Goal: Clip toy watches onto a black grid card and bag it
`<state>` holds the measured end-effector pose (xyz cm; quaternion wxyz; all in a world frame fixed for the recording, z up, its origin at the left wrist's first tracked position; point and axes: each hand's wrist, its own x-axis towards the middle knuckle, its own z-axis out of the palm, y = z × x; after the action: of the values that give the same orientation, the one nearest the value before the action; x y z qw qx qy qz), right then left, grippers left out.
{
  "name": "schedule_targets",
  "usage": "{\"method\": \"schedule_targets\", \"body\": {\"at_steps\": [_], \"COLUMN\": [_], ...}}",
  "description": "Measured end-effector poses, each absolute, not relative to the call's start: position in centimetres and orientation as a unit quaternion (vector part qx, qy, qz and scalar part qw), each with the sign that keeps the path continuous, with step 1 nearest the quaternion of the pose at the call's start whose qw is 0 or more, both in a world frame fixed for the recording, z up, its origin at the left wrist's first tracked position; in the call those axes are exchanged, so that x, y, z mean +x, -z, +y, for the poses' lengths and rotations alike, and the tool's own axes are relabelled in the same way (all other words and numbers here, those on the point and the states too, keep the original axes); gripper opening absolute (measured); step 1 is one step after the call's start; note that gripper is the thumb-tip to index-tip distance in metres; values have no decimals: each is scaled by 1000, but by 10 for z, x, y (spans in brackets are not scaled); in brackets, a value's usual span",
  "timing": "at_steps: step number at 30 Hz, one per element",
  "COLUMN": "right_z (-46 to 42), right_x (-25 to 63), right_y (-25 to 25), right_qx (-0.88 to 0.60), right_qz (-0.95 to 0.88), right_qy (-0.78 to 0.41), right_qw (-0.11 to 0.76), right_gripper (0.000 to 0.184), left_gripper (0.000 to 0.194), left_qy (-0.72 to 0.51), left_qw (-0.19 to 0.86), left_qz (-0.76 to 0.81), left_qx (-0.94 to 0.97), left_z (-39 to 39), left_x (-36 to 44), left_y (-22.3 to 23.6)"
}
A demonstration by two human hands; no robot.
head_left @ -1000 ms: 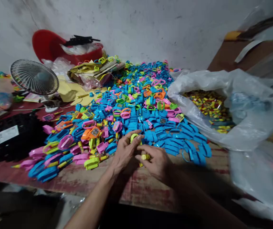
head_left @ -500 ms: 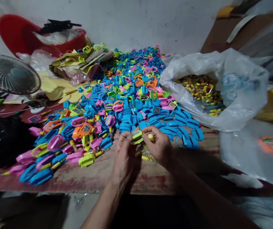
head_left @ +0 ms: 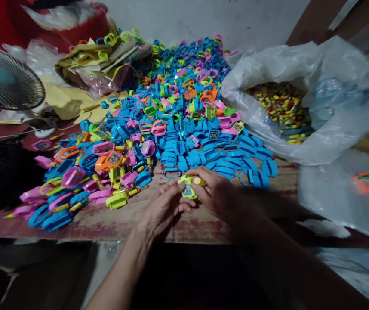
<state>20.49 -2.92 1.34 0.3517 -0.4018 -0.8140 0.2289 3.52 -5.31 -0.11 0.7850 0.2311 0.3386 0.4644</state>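
Between my two hands is a yellow-green toy watch [head_left: 189, 192], its picture face turned up. My left hand [head_left: 161, 206] pinches it from the left, thumb on top and fingers curled below. My right hand [head_left: 218, 193] grips its right side with bent fingers. A small yellow piece [head_left: 199, 181] sits at the right fingertips; the fingers hide most of it. Just beyond my hands lie blue toy watches [head_left: 210, 157] in a dense heap. To the left are pink toy watches [head_left: 73, 176] and an orange toy watch [head_left: 109, 161], mixed with yellow-capped tubes.
A clear plastic bag [head_left: 236, 92] of small yellow and red pieces stands at the right. On the left are a fan [head_left: 26, 88], black items [head_left: 7, 176] and folded yellow paper [head_left: 63, 101]. An orange toy watch face lies on plastic [head_left: 326, 193] at the right.
The yellow-green watch has turned, so its picture face now shows. My left fingers have moved beneath it. The beaded tubes seen under my hands are now hidden. The camera view has shifted.
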Motion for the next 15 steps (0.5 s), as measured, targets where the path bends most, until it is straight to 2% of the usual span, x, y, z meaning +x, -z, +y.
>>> {"method": "schedule_targets", "body": {"at_steps": [5, 8, 12, 15], "right_z": [-35, -40, -46, -42], "right_x": [186, 188, 216, 228], "right_y": [-9, -12, -20, -22], "right_qx": [-412, -429, -430, -417], "right_qz": [-820, -786, -793, -818], "right_qy": [-179, -230, -267, -240], "right_qw": [355, 381, 340, 316], "right_gripper": [18, 17, 36, 37], "left_gripper": [17, 14, 13, 15], "left_qy": [-476, -526, -538, -499], "left_qw": [817, 776, 745, 743], "left_qz": [266, 283, 329, 346], "left_qx": [187, 200, 219, 281], "left_z": [-51, -53, -55, -55], "left_x": [40, 45, 42, 36], "left_y": [-3, -5, -5, -5]}}
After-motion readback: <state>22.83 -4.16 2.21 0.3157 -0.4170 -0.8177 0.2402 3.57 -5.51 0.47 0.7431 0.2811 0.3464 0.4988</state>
